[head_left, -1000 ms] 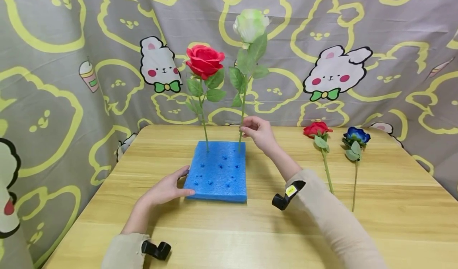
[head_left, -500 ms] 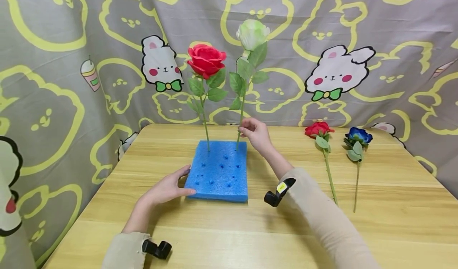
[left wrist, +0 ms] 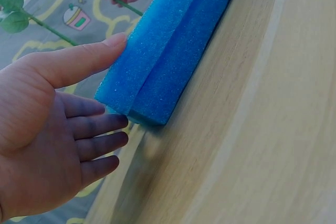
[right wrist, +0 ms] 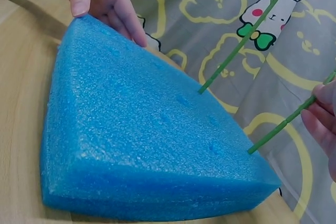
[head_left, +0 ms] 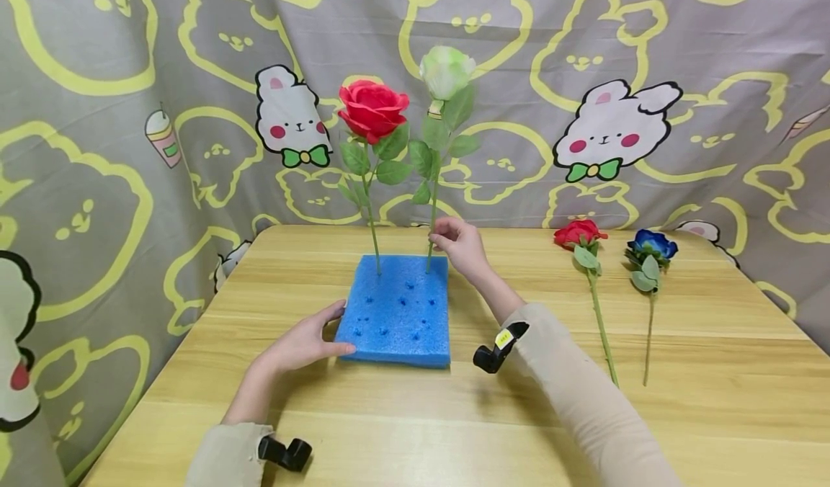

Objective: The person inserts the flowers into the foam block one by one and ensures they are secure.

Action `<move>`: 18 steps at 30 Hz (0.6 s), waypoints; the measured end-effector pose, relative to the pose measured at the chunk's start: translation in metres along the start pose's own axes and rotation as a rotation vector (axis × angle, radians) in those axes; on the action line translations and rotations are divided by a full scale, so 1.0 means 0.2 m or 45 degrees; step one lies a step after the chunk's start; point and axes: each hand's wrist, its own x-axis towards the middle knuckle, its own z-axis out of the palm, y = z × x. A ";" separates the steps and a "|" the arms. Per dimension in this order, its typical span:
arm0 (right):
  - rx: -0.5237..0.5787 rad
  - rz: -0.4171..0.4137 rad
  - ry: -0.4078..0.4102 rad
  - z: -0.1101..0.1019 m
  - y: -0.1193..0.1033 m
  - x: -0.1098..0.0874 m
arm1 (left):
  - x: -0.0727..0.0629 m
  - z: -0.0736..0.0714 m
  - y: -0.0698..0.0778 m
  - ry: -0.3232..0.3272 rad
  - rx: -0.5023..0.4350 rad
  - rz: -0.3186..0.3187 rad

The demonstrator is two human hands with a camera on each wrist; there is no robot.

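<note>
In the head view a blue foam block [head_left: 397, 328] with several small holes lies on the table. A red rose [head_left: 373, 111] stands upright in its back left part. My right hand [head_left: 462, 246] pinches the green stem of a pale green-white rose [head_left: 447, 73] between thumb and fingers. That stem's lower end meets the block's back right part, as the right wrist view shows at the stem [right wrist: 278, 128]. At the block's front left corner, my left hand [head_left: 303, 339] rests with its thumb on the edge; the left wrist view shows its fingers [left wrist: 97, 127] fairly straight along the side.
Another red rose [head_left: 579, 235] and a blue rose [head_left: 651, 246] lie on the wooden table [head_left: 519, 429] to the right, stems toward me. A patterned grey curtain [head_left: 506, 105] hangs behind the table. Black cameras [head_left: 496, 354] sit at both wrists.
The green-white rose has come down and its stem has shifted slightly left, along with my right hand. The left hand has stayed at the block's corner.
</note>
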 end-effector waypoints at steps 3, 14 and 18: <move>0.007 0.011 -0.008 0.00 0.01 0.00 | 0.00 0.00 0.00 0.000 0.004 0.000; 0.115 0.136 -0.064 -0.01 0.01 -0.01 | 0.00 0.00 0.00 -0.002 0.001 -0.008; 0.171 0.212 -0.072 -0.01 0.02 -0.02 | 0.00 0.00 0.00 -0.007 -0.004 -0.015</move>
